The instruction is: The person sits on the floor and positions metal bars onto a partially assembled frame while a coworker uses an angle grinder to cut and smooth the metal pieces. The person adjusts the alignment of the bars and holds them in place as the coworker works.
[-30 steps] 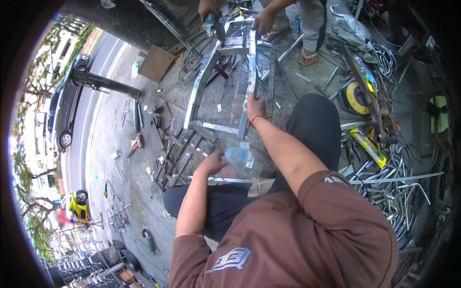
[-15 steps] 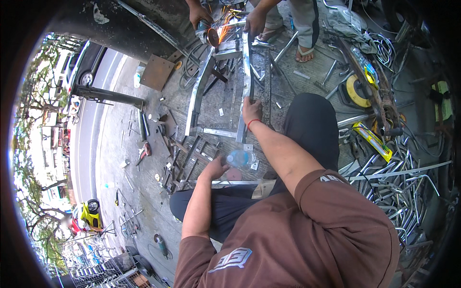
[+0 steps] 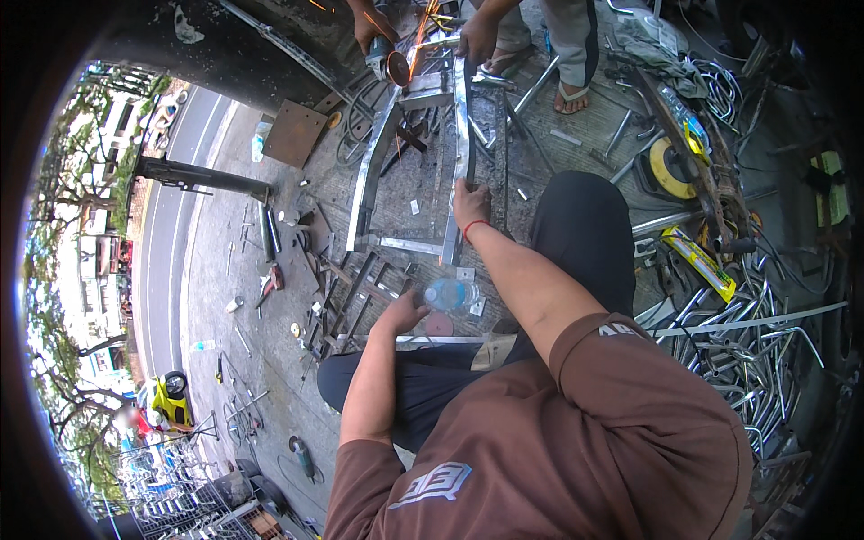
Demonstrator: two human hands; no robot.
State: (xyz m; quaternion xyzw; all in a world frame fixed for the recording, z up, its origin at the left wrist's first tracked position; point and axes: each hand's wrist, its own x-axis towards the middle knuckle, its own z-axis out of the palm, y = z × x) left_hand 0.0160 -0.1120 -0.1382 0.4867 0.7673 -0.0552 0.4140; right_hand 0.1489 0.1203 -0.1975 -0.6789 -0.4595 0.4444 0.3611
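Note:
My right hand (image 3: pixel 472 205) is closed around the near part of the right bar of a silver metal frame (image 3: pixel 461 126), which lies on the concrete. In my left hand (image 3: pixel 408 312), a clear plastic bottle (image 3: pixel 453 295) with a bluish band is gripped at its side, just beyond the frame's near crossbar. At the frame's far end, another person's hand (image 3: pixel 372 29) holds an angle grinder (image 3: pixel 392 65), and orange sparks (image 3: pixel 418 40) rise beside its disc. That person's other hand (image 3: pixel 478 38) rests at the top of the right bar.
Dark metal strips (image 3: pixel 367 283) and a pink disc (image 3: pixel 438 324) lie near my left hand. On the right are a heap of bent tubes (image 3: pixel 747 369), a yellow package (image 3: pixel 699 263) and a yellow reel (image 3: pixel 670 169). A post (image 3: pixel 202 175) and a second grinder (image 3: pixel 301 456) are leftward.
The sparks now shoot more upward, and the other person's grinder has shifted slightly. A dark vehicle has left the road at the left. My hands have barely moved.

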